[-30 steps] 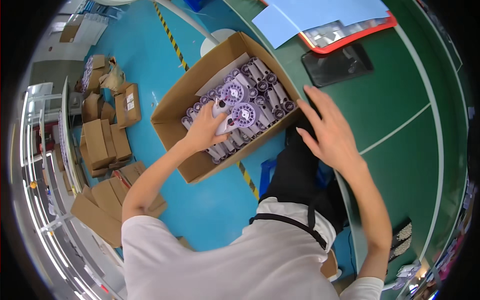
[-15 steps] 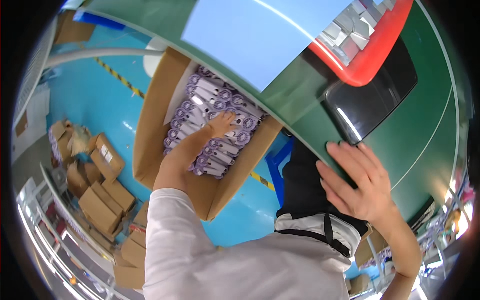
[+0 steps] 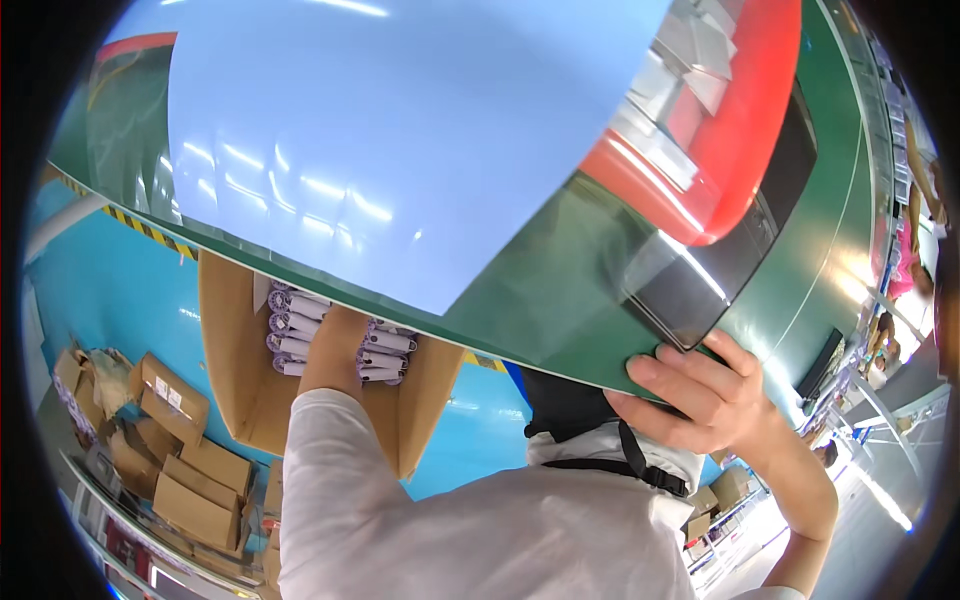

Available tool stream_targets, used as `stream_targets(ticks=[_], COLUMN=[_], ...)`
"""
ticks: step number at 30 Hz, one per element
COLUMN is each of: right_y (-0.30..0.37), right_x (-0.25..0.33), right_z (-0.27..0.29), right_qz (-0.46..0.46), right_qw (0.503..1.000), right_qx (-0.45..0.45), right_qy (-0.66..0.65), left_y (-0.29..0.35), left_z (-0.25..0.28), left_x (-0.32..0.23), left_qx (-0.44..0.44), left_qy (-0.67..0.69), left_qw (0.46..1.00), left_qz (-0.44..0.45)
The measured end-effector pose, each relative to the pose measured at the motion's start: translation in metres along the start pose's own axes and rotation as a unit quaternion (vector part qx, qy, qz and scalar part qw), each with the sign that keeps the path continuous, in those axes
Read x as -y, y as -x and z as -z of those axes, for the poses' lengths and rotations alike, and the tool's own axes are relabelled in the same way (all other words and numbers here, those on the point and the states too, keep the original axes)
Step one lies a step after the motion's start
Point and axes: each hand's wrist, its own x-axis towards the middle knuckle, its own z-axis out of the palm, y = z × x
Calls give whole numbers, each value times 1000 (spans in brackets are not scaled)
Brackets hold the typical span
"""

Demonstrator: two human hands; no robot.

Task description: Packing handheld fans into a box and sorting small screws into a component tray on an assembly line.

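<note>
My left forearm reaches down into a tall open cardboard box, and the table edge hides the hand itself. Inside the box lie rows of white pieces with round purple ends, shaped like small handheld fans. My right hand rests on the near edge of the green table, fingers apart and slightly bent, nothing seen in them. Its fingertips are at the corner of a dark, shiny tray.
On the table are a red bin of small silvery-white boxes and a large light-blue sheet. Cardboard boxes are heaped on the floor at left. Several people are far right.
My view has tilted, so the table covers more of the box and now hides my left hand, which was lying on the white and purple pieces. My right hand stays at the table edge.
</note>
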Motion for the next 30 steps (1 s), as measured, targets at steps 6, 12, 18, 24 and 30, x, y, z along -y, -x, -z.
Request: stream_targets(ticks=[6, 12, 18, 24, 30], right_y=[-4, -9, 6, -9, -10], right_x=[-8, -6, -14, -10, -7], right_z=[-2, -16, -37, -56, -54], right_qz=[11, 76, 67, 110, 141], right_qw=[1000, 989, 982, 965, 919], right_qx=[-26, -62, -168, -225, -337], right_qy=[-8, -111, -55, -78, -151], left_y=[-62, -33, 13, 38, 38], left_z=[11, 38, 15, 31, 49], left_x=[-76, -146, -121, -111, -133], left_qx=[-63, -137, -145, -141, -227], left_qy=[124, 278, 372, 461, 482], left_qw=[985, 950, 913, 851, 801], left_qz=[105, 49, 89, 207, 273])
